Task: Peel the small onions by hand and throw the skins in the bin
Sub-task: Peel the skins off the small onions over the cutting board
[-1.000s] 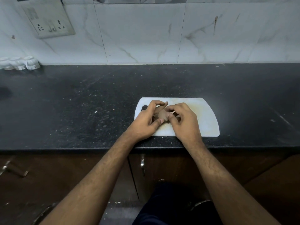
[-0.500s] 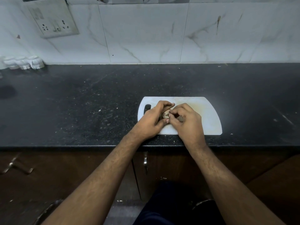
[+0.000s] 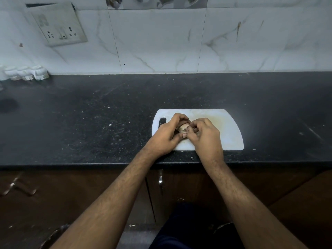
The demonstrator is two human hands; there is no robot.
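Head view: we grip one small onion (image 3: 185,128) in both hands' fingers, mid-peel; next, we should strip loosened skin.

Both hands over white board (image 3: 228,130) on black counter (image 3: 89,123). Left hand (image 3: 166,136) curled round small onion (image 3: 185,128), thumb under it. Right hand (image 3: 206,136) pinches at onion's right side, fingers bent in. Pale flesh and loose skin show between the hands. Board has handle slot at left end, yellowish stain right of hands. Marble tiles behind, socket plate (image 3: 58,25) upper left, white jars (image 3: 27,72) at far left. Brown cabinets (image 3: 53,194) below.
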